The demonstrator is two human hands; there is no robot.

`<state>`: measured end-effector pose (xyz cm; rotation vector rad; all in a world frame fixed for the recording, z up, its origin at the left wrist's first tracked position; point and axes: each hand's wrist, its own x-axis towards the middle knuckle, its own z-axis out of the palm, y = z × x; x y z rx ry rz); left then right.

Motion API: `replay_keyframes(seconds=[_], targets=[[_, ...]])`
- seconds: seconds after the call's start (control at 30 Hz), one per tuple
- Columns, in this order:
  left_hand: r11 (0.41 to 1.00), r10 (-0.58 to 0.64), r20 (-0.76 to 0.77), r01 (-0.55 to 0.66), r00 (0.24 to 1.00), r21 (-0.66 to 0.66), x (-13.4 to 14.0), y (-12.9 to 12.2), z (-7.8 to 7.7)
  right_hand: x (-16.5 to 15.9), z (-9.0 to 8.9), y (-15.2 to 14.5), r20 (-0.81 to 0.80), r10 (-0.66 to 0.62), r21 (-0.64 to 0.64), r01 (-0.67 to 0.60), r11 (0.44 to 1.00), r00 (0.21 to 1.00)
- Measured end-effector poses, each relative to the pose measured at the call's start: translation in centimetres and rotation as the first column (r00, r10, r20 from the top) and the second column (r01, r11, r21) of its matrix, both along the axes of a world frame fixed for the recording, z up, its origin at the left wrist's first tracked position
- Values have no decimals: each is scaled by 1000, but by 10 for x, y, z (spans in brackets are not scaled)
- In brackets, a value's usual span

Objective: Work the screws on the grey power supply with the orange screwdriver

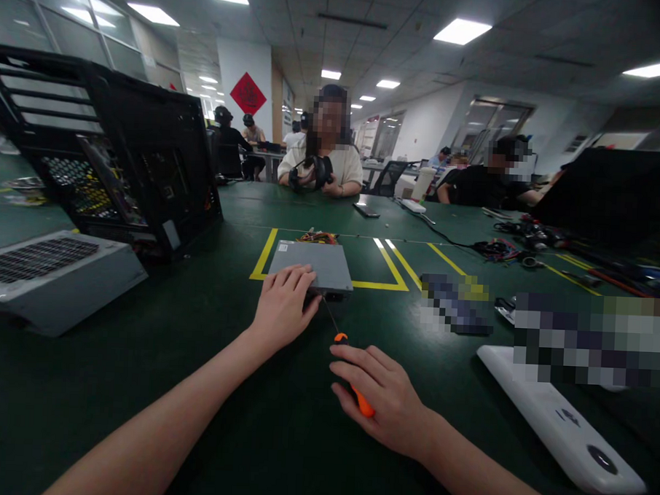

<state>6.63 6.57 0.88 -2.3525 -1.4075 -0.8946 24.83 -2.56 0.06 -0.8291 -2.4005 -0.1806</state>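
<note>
Grey box, one, lying flat on the green table straight ahead of you, across the front strip of the yellow tape. Right hand: yours, fingers curved over the orange handle of a screwdriver, thumb below, pinching it; the thin shaft slants to the near side of the box, its tip too small to tell whether it touches. White case: long, flat, lying to the right of your right hand. Left hand: yours, fingers close together on the box's top, thumb low by its near edge; whether it pinches the box, cannot tell. Mesh box: grey, on the table at your left, well apart from both hands. Wires: coloured bunch, just behind the grey box. Computer case: black, standing behind the mesh box. Phone: lying flat, beyond the wires and to the right. Person: across the table from you, light top, both hands at a black object.
</note>
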Motion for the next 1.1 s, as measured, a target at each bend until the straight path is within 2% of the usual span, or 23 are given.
replay_keyframes(seconds=[0.37, 0.53, 0.87, 1.1], targets=[[1000, 15, -5, -15, 1000, 7, -14, -8, -1, -10, -1, -4, -4, 62, -14, -62, 998, 998], [1000, -1, 11, 1, 1000, 7, -14, -7, -1, -11, 2, -3, -17, 39, -12, -39, 999, 999], [1000, -10, 42, 10, 999, 4, -14, -8, 0, -11, -2, -3, -1, 35, -25, -35, 999, 999], [1000, -24, 46, 23, 999, 14, -14, -6, -3, -7, 2, -4, -16, 85, 57, -84, 995, 996]])
